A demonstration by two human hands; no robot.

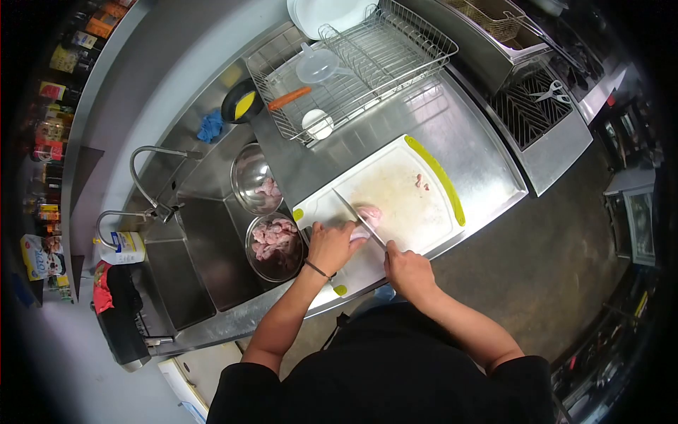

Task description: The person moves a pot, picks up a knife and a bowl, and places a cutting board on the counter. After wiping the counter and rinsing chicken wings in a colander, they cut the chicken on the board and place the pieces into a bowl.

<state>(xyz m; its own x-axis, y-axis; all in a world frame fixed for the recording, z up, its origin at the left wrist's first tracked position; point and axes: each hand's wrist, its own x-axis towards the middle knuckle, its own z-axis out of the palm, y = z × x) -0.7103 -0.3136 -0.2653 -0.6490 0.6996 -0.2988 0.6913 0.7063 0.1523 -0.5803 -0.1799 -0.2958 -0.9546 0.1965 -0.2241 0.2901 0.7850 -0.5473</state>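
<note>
Right hand (408, 271) closed round knife (358, 217) handle; left hand (330, 245) fingers pressed on raw meat (369, 215), blade across it. Meat sits on the white cutting board (395, 191), towards its sink-side end, bare board beyond. Board's near edge lies by the counter (466, 134) edge; bare steel past the green end. Meat pale pink, glossy.

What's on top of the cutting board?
On the cutting board: raw meat, with the knife across it in the right hand, plus small scraps toward the right end. The left hand covers part of the meat; the surface beneath both can't be seen.
</note>
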